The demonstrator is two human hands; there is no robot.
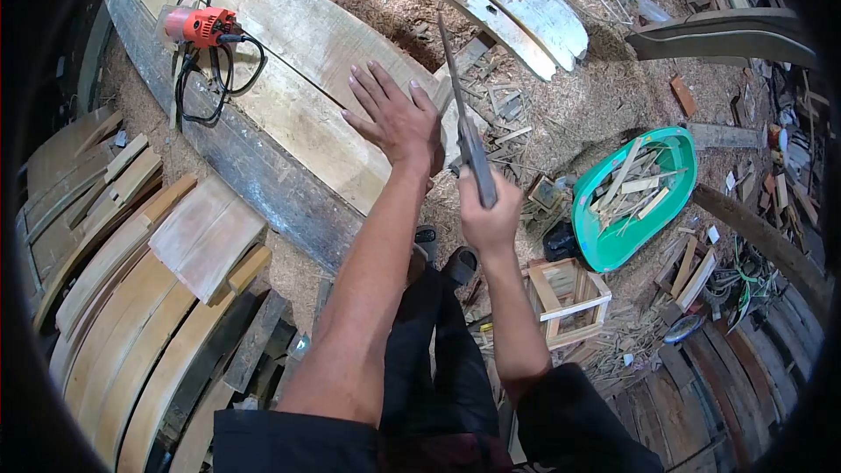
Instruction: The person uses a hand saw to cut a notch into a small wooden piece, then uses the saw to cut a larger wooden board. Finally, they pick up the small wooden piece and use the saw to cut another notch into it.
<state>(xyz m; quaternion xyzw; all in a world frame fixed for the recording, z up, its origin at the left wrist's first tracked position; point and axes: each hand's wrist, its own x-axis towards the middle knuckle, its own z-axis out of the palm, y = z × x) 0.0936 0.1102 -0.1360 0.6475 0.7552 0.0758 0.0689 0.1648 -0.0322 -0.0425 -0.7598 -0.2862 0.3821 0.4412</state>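
Note:
My left hand (399, 123) lies with fingers spread on a pale wooden board (302, 4), close to its end. In my right hand (491, 215), the fingers are wrapped round the handle of a handsaw (470, 136). Its blade points away from me and is seen nearly edge-on, just right of the board's end and my left hand. The board rests over a darker, weathered plank (254, 171). Farther up the board sits a red power tool (200, 26) with a clear front part and a coiled black cord.
A green tub (638, 250) of wood offcuts stands at right, beside a small wooden frame (569, 307). Curved planks (131, 333) are stacked at lower left. Another pale board (526, 0) lies at the top. Shavings and scraps cover the ground.

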